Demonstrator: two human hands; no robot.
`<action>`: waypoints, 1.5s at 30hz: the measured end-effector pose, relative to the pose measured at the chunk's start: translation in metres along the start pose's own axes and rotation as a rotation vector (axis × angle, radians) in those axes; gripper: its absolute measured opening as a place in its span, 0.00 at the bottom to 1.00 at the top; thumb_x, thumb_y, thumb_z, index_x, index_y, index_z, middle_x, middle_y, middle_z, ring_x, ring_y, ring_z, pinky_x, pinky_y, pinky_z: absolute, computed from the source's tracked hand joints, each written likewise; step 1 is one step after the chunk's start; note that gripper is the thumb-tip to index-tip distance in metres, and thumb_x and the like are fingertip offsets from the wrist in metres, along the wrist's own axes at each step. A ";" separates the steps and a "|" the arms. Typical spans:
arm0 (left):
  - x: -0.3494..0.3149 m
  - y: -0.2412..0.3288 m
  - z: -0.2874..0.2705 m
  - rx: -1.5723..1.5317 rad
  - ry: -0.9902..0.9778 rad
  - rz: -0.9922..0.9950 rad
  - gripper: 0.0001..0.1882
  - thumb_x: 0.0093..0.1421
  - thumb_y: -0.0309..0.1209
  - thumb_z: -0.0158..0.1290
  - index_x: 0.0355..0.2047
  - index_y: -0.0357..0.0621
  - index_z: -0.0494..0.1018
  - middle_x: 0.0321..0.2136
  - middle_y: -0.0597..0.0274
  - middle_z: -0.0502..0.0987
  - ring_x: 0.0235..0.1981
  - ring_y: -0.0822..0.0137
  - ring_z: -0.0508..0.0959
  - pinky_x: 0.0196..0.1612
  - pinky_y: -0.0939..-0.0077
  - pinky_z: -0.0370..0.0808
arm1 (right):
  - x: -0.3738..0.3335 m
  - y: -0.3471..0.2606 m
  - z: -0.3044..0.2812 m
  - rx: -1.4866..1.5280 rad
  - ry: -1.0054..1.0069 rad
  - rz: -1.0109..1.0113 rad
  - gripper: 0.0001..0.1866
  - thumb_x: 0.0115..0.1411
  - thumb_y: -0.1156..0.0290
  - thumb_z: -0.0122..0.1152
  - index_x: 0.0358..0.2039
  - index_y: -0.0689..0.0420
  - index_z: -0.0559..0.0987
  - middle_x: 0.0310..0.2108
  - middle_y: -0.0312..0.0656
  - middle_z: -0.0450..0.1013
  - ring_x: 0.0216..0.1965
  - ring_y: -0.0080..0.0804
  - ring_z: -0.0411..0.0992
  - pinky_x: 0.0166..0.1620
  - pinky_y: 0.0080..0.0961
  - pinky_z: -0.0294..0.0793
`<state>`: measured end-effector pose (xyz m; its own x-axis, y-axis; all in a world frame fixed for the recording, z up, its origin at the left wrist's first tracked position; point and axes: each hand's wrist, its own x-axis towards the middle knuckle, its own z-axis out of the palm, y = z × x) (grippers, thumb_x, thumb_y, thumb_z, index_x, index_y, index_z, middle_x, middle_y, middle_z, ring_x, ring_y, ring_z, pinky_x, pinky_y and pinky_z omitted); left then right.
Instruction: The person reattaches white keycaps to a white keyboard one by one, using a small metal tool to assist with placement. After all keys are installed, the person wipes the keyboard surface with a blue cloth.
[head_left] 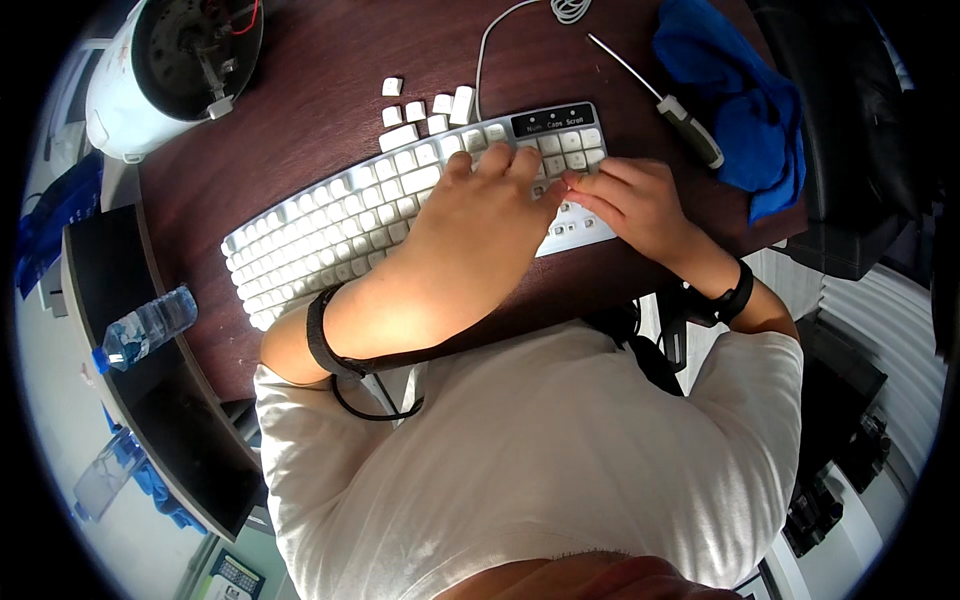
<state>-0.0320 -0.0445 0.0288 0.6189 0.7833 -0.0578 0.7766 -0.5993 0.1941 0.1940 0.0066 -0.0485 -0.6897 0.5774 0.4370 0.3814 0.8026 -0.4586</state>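
A white keyboard point(340, 215) lies slanted on the dark red-brown table in front of me. My left hand point(480, 225) rests across its right half, fingers bent and slightly apart over the keys, thumb reaching toward the number pad. Over that pad, thumb and index finger of my right hand point(632, 200) come together beside the left thumb; whatever lies between them is too small to make out. Below the fingertips, bare key posts point(573, 229) show where keycaps are off. Several loose white keycaps point(400, 137) lie beyond the keyboard's far edge.
A screwdriver point(690, 130) and a blue cloth point(745, 110) lie at the right. The keyboard's grey cable point(481, 60) runs to the far edge. At far left stands a white appliance point(120, 105) with its inside exposed; a plastic bottle point(150, 328) lies nearer.
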 end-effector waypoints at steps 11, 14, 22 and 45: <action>0.003 0.007 0.002 0.042 -0.033 -0.045 0.26 0.57 0.23 0.51 0.57 0.47 0.74 0.49 0.54 0.72 0.52 0.55 0.71 0.55 0.60 0.67 | 0.000 -0.001 -0.002 -0.147 -0.028 -0.101 0.11 0.53 0.70 0.69 0.38 0.53 0.83 0.21 0.33 0.64 0.21 0.26 0.70 0.25 0.23 0.73; 0.004 0.009 0.002 0.053 -0.054 -0.057 0.26 0.56 0.23 0.51 0.57 0.47 0.74 0.49 0.54 0.72 0.52 0.55 0.71 0.56 0.59 0.67 | 0.001 -0.001 -0.002 -0.146 -0.047 -0.124 0.10 0.54 0.70 0.69 0.38 0.53 0.83 0.21 0.33 0.64 0.21 0.26 0.71 0.25 0.23 0.73; -0.003 -0.004 0.001 -0.055 -0.008 0.010 0.25 0.56 0.22 0.51 0.56 0.47 0.75 0.50 0.53 0.71 0.53 0.54 0.70 0.55 0.61 0.69 | 0.000 0.001 -0.002 -0.031 0.048 -0.040 0.07 0.55 0.72 0.68 0.35 0.53 0.82 0.24 0.36 0.74 0.23 0.32 0.75 0.26 0.27 0.72; -0.013 -0.006 -0.021 0.026 -0.137 0.024 0.21 0.54 0.21 0.53 0.50 0.39 0.76 0.48 0.53 0.73 0.51 0.55 0.73 0.52 0.65 0.71 | 0.175 0.017 0.013 -0.007 -0.350 0.042 0.13 0.58 0.61 0.66 0.37 0.56 0.80 0.26 0.41 0.77 0.29 0.38 0.76 0.34 0.34 0.74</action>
<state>-0.0476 -0.0478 0.0486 0.6465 0.7396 -0.1869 0.7628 -0.6233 0.1719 0.0716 0.1188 0.0100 -0.8420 0.5245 0.1261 0.4170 0.7812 -0.4646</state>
